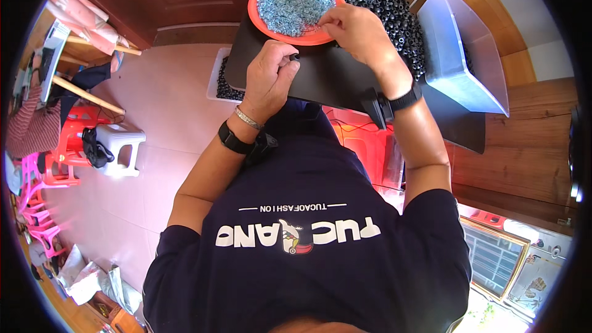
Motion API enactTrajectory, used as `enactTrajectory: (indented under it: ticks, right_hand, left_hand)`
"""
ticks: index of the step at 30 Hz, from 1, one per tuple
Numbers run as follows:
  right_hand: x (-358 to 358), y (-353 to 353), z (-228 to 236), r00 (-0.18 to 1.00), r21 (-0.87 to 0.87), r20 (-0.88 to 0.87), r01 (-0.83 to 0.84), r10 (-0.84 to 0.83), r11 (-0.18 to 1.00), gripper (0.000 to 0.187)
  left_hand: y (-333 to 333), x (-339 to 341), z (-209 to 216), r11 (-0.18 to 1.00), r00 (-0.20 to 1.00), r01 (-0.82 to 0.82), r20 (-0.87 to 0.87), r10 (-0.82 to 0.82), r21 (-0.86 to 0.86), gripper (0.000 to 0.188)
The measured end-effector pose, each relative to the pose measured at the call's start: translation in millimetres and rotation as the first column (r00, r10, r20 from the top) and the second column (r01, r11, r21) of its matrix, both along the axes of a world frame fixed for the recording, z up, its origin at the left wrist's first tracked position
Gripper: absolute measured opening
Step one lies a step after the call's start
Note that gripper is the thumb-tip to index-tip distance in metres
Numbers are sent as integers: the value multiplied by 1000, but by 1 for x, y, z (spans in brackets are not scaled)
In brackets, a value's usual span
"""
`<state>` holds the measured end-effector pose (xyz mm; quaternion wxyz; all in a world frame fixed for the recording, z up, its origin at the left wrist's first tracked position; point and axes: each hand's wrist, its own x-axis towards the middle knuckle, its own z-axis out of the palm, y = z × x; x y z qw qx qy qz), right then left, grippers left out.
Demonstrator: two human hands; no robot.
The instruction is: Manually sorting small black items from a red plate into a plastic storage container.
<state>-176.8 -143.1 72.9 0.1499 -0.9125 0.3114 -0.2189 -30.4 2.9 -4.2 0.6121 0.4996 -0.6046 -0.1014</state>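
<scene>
Left hand [269,79], seen from my remote seat, is clamped on a small black piece [295,58] between thumb and forefinger; it pokes out at the hand's far right side, its long axis too small for me to read. Just beyond, on the bench [333,79], sits an orange plate [299,41] of silvery-blue pieces [293,5]. Right hand [359,32] bends over its right rim; whether its fingertips meet, I can't tell.
</scene>
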Motion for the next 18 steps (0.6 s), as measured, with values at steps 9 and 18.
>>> enactTrajectory:
  ticks: [9, 18]
  right_hand:
    - [24, -35, -18, 926, -263, -348, -247, 147, 932, 12]
    - [34, -38, -28, 894, -350, -441, -250, 76, 903, 17]
  left_hand:
    - [0, 2, -2, 999, 995, 8, -104, -4, 35, 17]
    - [-1, 3, -2, 999, 994, 10, -113, -6, 36, 17]
